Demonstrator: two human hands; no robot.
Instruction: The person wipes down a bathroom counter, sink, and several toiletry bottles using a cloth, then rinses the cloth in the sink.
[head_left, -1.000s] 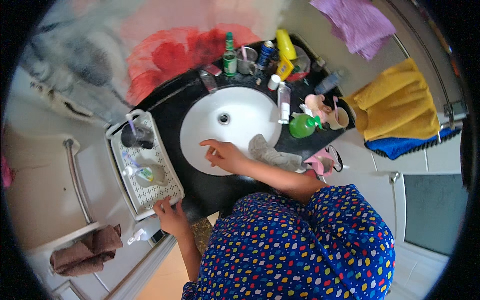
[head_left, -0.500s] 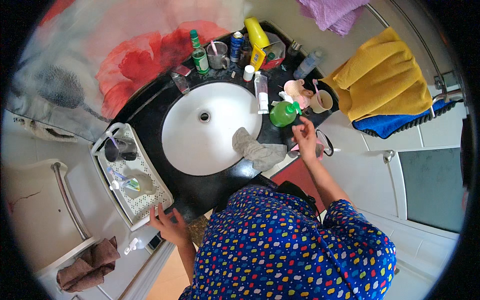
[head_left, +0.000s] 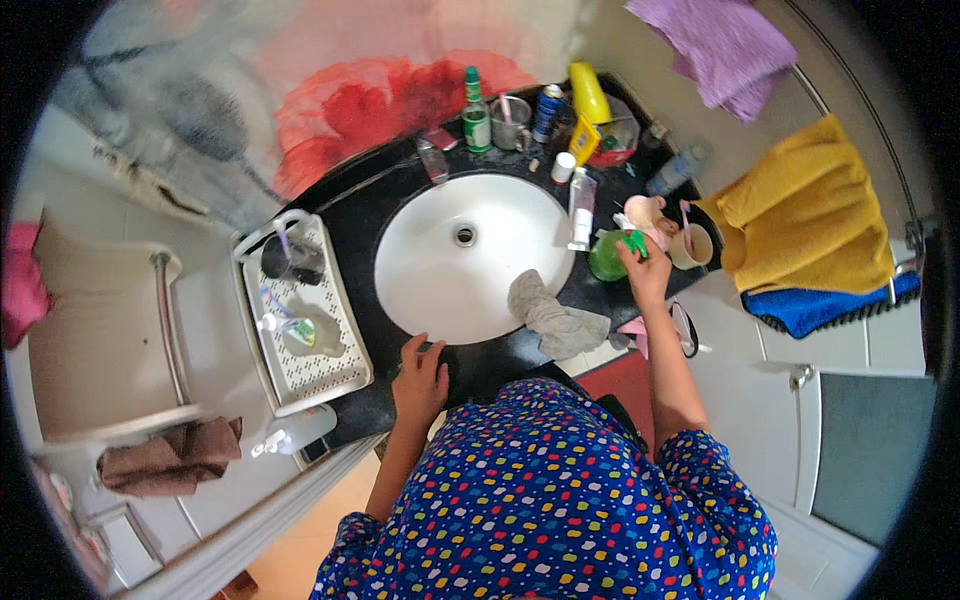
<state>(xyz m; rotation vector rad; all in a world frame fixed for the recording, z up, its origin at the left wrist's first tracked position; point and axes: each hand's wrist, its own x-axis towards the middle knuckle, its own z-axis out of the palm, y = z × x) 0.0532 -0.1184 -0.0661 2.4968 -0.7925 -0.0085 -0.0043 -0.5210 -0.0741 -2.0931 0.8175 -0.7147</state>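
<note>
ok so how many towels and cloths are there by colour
purple towel: 1
yellow towel: 1
blue towel: 1
grey cloth: 1
brown cloth: 1
total: 5

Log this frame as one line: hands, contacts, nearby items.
left hand: flat on black counter edge | right hand: gripping green bottle | nearby: grey rag over white sink rim
</note>
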